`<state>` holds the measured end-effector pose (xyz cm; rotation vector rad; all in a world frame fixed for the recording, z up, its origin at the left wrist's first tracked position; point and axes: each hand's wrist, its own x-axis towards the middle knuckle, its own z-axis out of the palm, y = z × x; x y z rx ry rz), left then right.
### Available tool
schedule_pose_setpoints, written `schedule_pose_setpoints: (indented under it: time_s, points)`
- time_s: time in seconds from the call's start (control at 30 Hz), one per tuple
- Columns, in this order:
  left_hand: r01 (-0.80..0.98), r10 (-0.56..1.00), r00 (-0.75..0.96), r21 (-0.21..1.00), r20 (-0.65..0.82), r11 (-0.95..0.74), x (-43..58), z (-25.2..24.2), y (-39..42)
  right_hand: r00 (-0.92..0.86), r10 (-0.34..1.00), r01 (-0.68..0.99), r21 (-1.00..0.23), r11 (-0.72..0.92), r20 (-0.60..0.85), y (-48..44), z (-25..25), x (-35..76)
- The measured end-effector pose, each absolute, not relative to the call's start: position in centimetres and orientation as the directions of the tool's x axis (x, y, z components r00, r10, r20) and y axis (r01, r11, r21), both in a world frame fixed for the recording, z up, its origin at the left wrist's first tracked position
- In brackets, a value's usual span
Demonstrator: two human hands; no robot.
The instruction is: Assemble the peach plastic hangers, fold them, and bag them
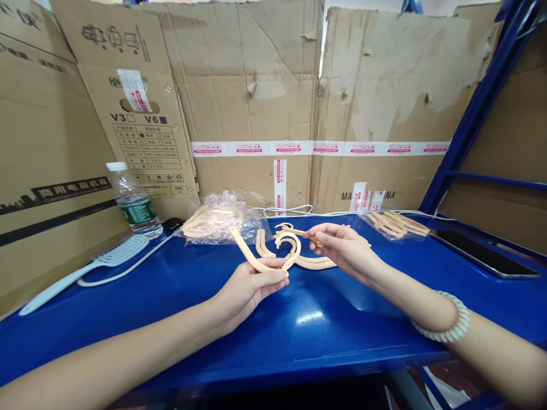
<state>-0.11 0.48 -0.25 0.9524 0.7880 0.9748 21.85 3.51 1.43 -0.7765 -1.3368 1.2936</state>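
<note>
My left hand (252, 287) is closed on a curved light wood-coloured strip (244, 248), pinched at its lower end. A hook-shaped piece (296, 246) of the same colour meets the strip at my fingertips; whether the two are joined, I cannot tell. My right hand (346, 247) pinches a thin wood-coloured piece (296, 232) just above the hook, its far end pointing left. Behind the hands, more curved strips (314, 262) lie on the blue table (311, 324), partly hidden by my right hand. A short pair of bent strips (261, 244) lies behind my left hand.
Clear plastic bags of wood-coloured pieces lie at the back left (213, 219) and back right (397, 223). On the left are a water bottle (139, 208) and a hairbrush (98, 265). A phone (482, 253) lies on the right. Cardboard (256, 108) walls the back.
</note>
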Motion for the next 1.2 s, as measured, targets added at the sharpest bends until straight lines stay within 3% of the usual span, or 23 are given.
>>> schedule_pose_setpoints:
  time_s: [0.27,0.53,0.83,1.2]
  points:
    - [-0.337,0.931,0.348,0.912,-0.110,0.234,0.2,0.0,0.4,-0.235,0.967,-0.343,-0.939,0.008,0.094,3.7,0.5,21.8]
    - [-0.261,0.929,0.364,0.951,-0.064,0.167,0.0,-0.1,0.4,-0.400,0.917,-0.384,-0.906,-0.180,-0.013,3.8,-0.6,21.2]
    - [-0.211,0.922,0.383,0.977,0.048,0.036,-0.1,-0.7,0.5,-0.412,0.903,-0.226,-0.974,0.026,0.120,2.2,-0.5,19.8]
    - [-0.174,0.916,0.394,0.985,0.076,-0.007,0.1,-1.0,0.5,-0.476,0.849,-0.070,-0.972,0.222,0.229,1.5,0.0,19.3]
